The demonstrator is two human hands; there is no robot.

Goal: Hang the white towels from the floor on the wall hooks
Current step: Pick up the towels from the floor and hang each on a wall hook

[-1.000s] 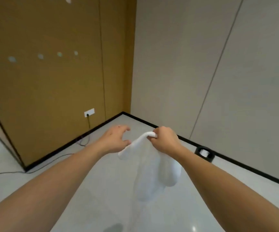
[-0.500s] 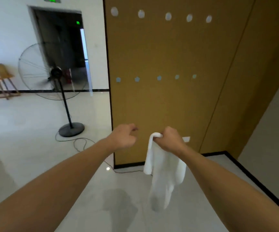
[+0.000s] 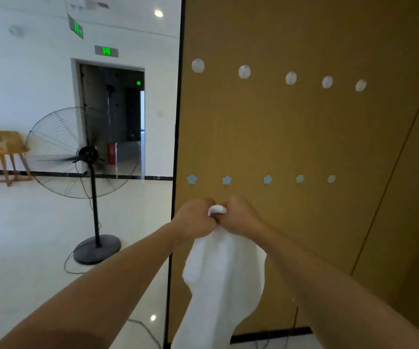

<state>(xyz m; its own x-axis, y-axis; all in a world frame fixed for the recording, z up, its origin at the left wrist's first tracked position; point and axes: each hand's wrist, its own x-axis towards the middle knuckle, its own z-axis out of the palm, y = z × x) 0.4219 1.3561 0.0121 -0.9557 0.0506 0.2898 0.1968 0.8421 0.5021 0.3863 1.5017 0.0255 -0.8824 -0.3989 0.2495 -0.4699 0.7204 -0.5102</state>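
Both hands are now gripping the soft white cloth towel [image 3: 222,278]: my left hand [image 3: 195,219] has just joined my right hand [image 3: 239,217] on its bunched top. I'm now facing the brown panel wall [image 3: 291,137]; blue flower-shaped hooks [image 3: 226,180] are just above, so hanging looks imminent.

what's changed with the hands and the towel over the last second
The left hand, free half a second ago, has closed on the towel beside the right hand. The view swung from the corner to face the brown wall and its hooks. The right hand kept its grip; the towel still hangs unhung.
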